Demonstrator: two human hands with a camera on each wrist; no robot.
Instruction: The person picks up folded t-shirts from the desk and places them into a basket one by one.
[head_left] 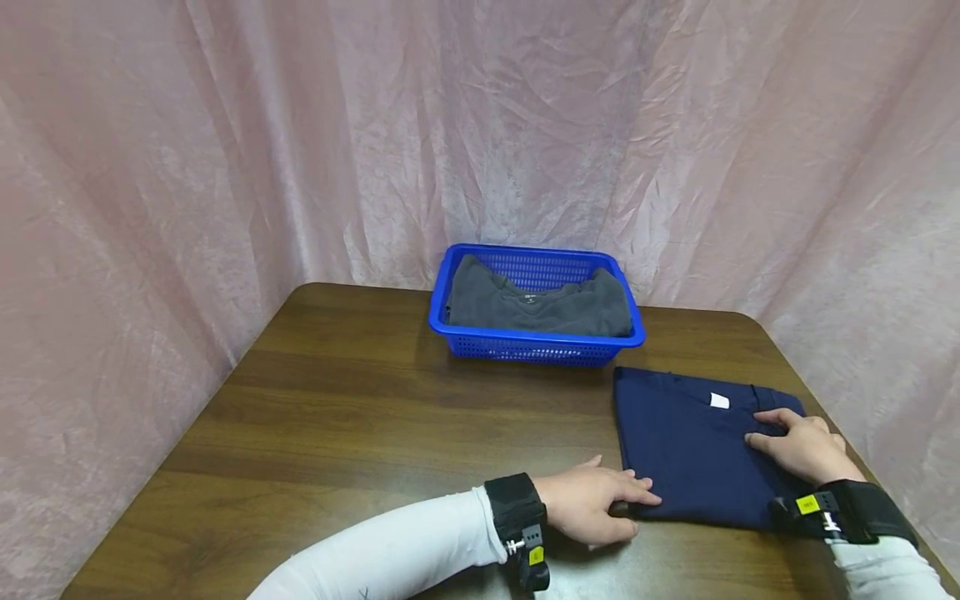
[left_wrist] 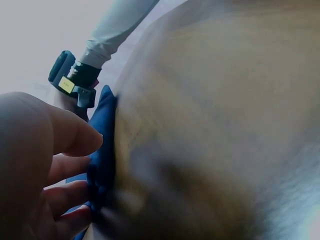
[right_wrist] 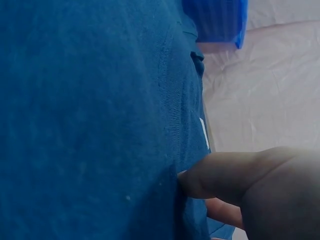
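A navy blue garment (head_left: 686, 454), folded into a flat rectangle with a small white label (head_left: 719, 401) near its far edge, lies on the right of the table. My left hand (head_left: 592, 502) reaches its near left corner, fingers extended over the edge. In the left wrist view, the fingers (left_wrist: 70, 192) touch the edge of the navy cloth (left_wrist: 103, 135). Over the right part of the garment rests my right hand (head_left: 812, 448), thumb and index finger apart. Seen from the right wrist, the thumb (right_wrist: 215, 175) touches the blue cloth (right_wrist: 90, 115); the other fingers are mostly hidden.
Beyond the garment, a blue plastic basket (head_left: 536, 337) stands near the table's far edge with a folded dark grey garment (head_left: 540, 312) in it. The brown wooden table (head_left: 360, 400) extends to the left. Pink curtains (head_left: 375, 142) hang behind and around it.
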